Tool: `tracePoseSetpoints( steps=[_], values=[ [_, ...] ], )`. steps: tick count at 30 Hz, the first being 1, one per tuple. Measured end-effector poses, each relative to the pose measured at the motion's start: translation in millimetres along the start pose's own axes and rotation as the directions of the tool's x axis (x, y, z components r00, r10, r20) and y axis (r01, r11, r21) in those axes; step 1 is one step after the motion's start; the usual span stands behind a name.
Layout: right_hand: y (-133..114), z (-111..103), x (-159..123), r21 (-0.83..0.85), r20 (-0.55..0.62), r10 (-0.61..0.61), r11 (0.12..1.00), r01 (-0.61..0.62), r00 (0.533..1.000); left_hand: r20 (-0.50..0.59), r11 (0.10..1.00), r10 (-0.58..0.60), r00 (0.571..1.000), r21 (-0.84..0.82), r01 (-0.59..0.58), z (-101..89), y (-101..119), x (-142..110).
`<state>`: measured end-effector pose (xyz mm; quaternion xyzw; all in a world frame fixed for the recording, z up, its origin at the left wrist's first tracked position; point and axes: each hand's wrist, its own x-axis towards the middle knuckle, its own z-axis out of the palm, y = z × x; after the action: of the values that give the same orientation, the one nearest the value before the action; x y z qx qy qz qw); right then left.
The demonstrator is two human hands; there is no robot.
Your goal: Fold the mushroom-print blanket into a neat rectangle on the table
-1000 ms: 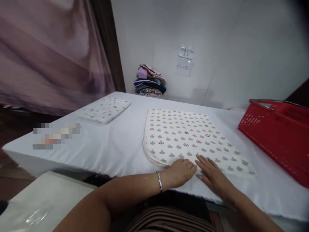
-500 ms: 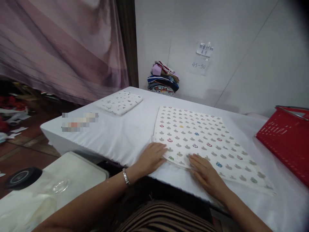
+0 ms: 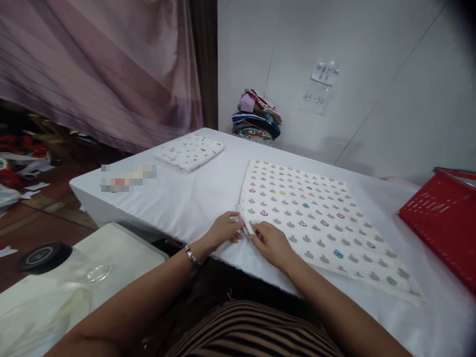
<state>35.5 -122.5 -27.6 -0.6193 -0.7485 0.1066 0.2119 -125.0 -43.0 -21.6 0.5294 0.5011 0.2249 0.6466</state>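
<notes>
A white cloth (image 3: 293, 210) with grey animal-head shapes and a few coloured ones lies flat on the white-covered table (image 3: 201, 198). Its near left corner is lifted and slightly bunched between my hands. My left hand (image 3: 224, 230) pinches the left edge at that corner, with a silvery bracelet (image 3: 192, 256) on the wrist. Close beside it, my right hand (image 3: 273, 243) is closed on the same corner, thumb and fingers together. Part of the corner is hidden by the fingers.
A folded white printed cloth (image 3: 191, 152) lies at the far left of the table, near a blurred-out item (image 3: 128, 177). A red basket (image 3: 442, 218) stands right. Folded fabrics (image 3: 256, 118) are stacked by the wall. A white surface (image 3: 122, 253) with a black round object (image 3: 44, 257) sits lower left.
My right hand has moved left from the cloth's near edge to its corner. Both hands went from lying flat to gripping that corner, which is now raised. The view has shifted slightly.
</notes>
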Motion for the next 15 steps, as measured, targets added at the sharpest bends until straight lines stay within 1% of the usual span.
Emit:
tracePoseSetpoints(
  steps=[2, 4, 8, 11, 13, 15],
  values=[
    [-0.7, 1.1, -0.1, 0.018, 0.002, 0.008, 1.0, -0.008, 1.0, 0.002, 1.0, -0.011, 1.0, -0.007, 0.011, 0.3, 0.9, 0.4],
    [-1.1, 3.1, 0.2, 0.012, -0.007, 0.015, 1.0, -0.015, 1.0, -0.002, 1.0, -0.008, 1.0, 0.024, 0.008, 1.5, 2.6, 0.1],
    [-3.9, 7.1, 3.8, -0.049, -0.006, 0.007, 0.999, -0.007, 1.0, -0.032, 0.985, 0.04, 0.999, 0.17, -0.034, 5.6, 4.6, 2.6],
    [-6.7, 7.0, 5.9, -0.12, -0.02, 0.005, 0.993, -0.007, 1.0, -0.033, 0.963, 0.088, 0.996, 0.258, -0.077, 6.8, -0.1, 9.2],
    [-7.7, 5.6, 5.4, -0.158, -0.054, 0.0, 0.987, -0.009, 0.999, -0.032, 0.966, 0.107, 0.994, 0.238, -0.096, 6.4, -5.0, 13.2],
    [-7.9, 4.9, 3.4, -0.202, -0.091, 0.003, 0.979, -0.021, 0.996, -0.041, 0.985, 0.092, 0.995, 0.152, -0.085, 5.6, -8.1, 14.0]
  ],
)
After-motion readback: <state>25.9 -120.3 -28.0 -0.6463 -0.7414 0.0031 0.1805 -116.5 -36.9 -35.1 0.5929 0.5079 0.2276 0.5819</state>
